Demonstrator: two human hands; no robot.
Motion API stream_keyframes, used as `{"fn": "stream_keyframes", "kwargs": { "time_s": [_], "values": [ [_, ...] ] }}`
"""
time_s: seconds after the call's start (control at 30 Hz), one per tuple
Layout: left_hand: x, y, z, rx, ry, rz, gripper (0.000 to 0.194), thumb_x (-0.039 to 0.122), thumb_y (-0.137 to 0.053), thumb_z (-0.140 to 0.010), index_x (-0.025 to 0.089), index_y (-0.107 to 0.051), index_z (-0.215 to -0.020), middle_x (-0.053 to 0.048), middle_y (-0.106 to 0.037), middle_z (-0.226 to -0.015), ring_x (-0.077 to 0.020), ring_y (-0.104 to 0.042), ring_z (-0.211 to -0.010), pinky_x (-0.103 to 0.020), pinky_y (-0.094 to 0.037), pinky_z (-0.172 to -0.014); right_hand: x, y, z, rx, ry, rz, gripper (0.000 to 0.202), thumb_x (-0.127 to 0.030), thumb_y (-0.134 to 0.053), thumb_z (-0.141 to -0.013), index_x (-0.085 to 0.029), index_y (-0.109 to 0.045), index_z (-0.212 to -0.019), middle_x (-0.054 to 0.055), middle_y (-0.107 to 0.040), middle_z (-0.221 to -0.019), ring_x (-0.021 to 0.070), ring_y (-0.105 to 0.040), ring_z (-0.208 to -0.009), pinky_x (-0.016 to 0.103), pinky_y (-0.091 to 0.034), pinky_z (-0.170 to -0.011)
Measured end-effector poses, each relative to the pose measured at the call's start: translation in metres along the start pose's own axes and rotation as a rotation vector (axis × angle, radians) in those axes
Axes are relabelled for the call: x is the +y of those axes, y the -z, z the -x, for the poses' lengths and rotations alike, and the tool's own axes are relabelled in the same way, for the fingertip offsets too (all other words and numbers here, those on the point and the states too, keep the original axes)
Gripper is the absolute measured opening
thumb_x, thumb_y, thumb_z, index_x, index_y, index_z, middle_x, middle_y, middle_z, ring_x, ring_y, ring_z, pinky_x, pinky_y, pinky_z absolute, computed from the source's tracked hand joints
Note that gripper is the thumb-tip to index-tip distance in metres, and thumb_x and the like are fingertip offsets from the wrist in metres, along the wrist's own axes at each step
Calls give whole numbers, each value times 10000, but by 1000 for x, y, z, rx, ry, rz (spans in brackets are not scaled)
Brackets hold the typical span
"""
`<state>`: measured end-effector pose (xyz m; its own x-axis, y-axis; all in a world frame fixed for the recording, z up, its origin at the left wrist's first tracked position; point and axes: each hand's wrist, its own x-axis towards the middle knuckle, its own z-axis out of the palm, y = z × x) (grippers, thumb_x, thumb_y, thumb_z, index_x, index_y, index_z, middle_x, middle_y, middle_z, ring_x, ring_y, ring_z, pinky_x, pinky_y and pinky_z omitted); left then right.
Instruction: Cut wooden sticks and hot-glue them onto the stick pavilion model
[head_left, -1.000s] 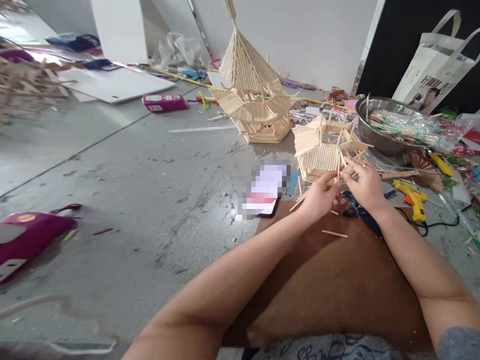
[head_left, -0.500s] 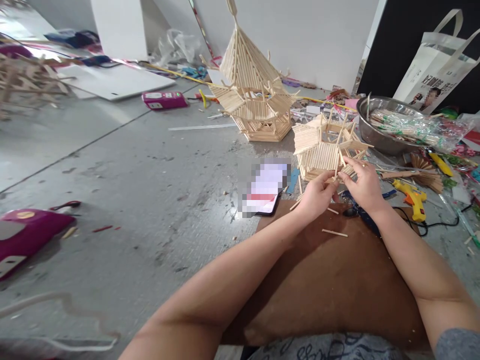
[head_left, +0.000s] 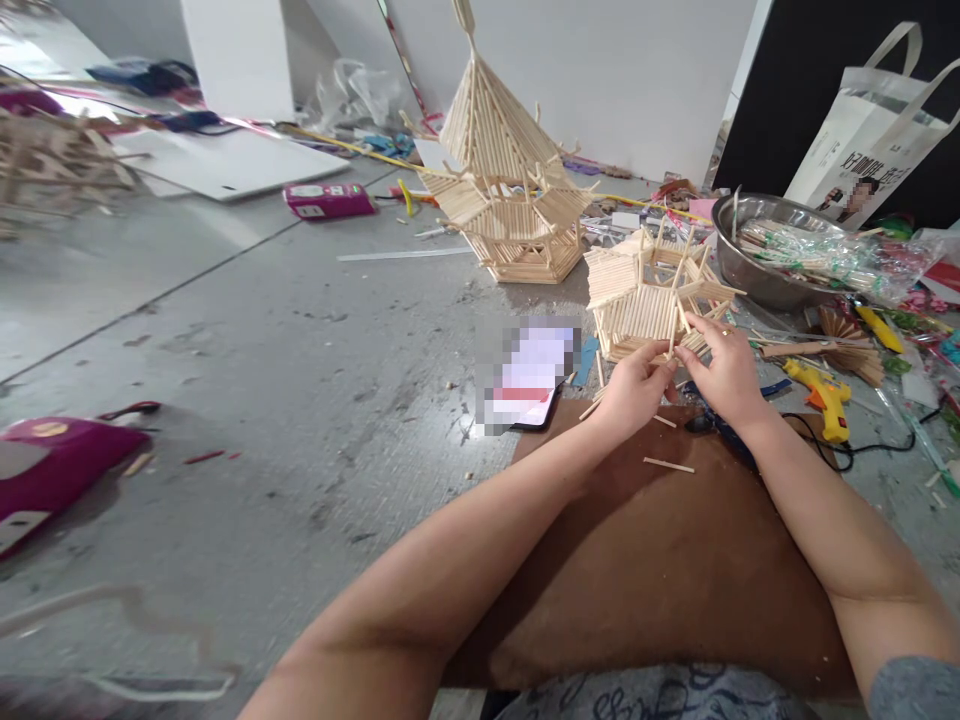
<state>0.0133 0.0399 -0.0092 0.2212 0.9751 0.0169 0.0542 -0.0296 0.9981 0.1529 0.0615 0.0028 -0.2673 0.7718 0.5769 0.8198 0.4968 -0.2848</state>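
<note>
A small pavilion model (head_left: 652, 310) of pale wooden sticks stands on the floor, its slatted roof panels around an open top. At its front right corner, my left hand (head_left: 636, 388) is closed, thumb and fingers pinched at the lower end of an upright wooden stick (head_left: 673, 330). My right hand (head_left: 721, 372) meets it from the other side, thumb at the same low spot and forefinger against the model higher up. Exactly which fingers grip the stick is partly hidden. Loose short sticks (head_left: 669, 465) lie on the brown board (head_left: 645, 580) below my hands.
A taller stick pagoda (head_left: 517, 190) stands behind. Left of my hands lies a phone (head_left: 529, 375). To the right are a yellow glue gun (head_left: 823, 400) with its cord, dark-blue pliers (head_left: 705, 420), a metal bowl (head_left: 731, 250) of wrapped sticks, and a white bag (head_left: 862, 140).
Almost nothing differs. Both hands stay at the same corner of the model, with only a slight shift of the fingers around the stick.
</note>
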Motion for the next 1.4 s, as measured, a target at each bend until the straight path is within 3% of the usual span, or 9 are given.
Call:
{"fn": "stream_keyframes", "kwargs": {
  "time_s": [0.6, 0.8, 1.13, 1.27, 1.4],
  "values": [
    [-1, 0, -1, -4, -7, 22, 299, 306, -463, -814, 118, -512, -1041, 55, -516, -478, -46, -381, -367, -192, -313, -425, 0, 0, 1, 12, 33, -8, 394, -258, -516, -796, -74, -550, -1143, 159, -622, -1093, 253, -558, -1023, 398, -408, -898],
    [0, 0, -1, 6, 2, -1, 299, 298, -454, -819, 119, -510, -1051, 53, -518, -482, -50, -397, -373, -192, -321, -427, -2, 1, 1, -18, -4, -3, 387, -267, -501, -800, -162, -537, -1171, 102, -622, -1110, 244, -549, -1045, 411, -408, -903],
    [0, 1, -1, 13, 12, -48, 344, 315, -451, -816, 111, -502, -1089, 48, -523, -481, -53, -392, -369, -193, -318, -424, -1, 1, 2, -1, 16, -18, 376, -255, -481, -804, -151, -529, -1162, 107, -623, -1099, 238, -548, -1047, 410, -411, -913],
    [0, 1, 0, 11, 21, -46, 331, 303, -445, -818, 123, -508, -1089, 55, -510, -477, -51, -395, -373, -187, -324, -430, -1, 9, 3, 74, -18, -27, 396, -262, -474, -804, -157, -499, -1184, 123, -592, -1143, 229, -538, -1062, 406, -421, -912],
    [1, 0, 5, 16, 28, -59, 327, 291, -454, -814, 139, -513, -1097, 63, -493, -470, -50, -386, -375, -179, -318, -422, -3, 25, 4, 76, -36, -79, 261, -265, -467, -810, -191, -586, -1031, 82, -658, -962, 206, -594, -911, 384, -455, -838]
  ]
}}
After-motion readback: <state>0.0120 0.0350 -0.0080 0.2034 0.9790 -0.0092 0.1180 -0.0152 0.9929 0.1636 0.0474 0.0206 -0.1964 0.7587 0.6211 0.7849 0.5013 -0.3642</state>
